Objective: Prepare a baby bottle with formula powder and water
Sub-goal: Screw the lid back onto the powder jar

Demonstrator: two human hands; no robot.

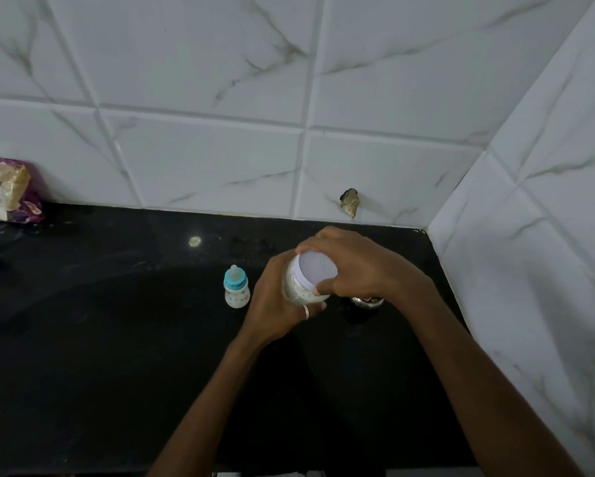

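Head view: a powder jar (303, 287) is held above the black surface (117, 339), body clasped by the left hand (278, 304), white lid (316, 273) gripped by the right hand (354, 266); the capped baby bottle (236, 287) stands just left; a metal object (366, 301) is largely hidden behind the right wrist.

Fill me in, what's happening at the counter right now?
A person is holding a clear jar of pale powder above the black counter. The left hand grips the jar's body while the right hand wraps its white lid, which sits on the jar. The baby bottle stands upright just left of the hands, its teal cap and teat on. A small metal container sits partly hidden behind the right wrist.
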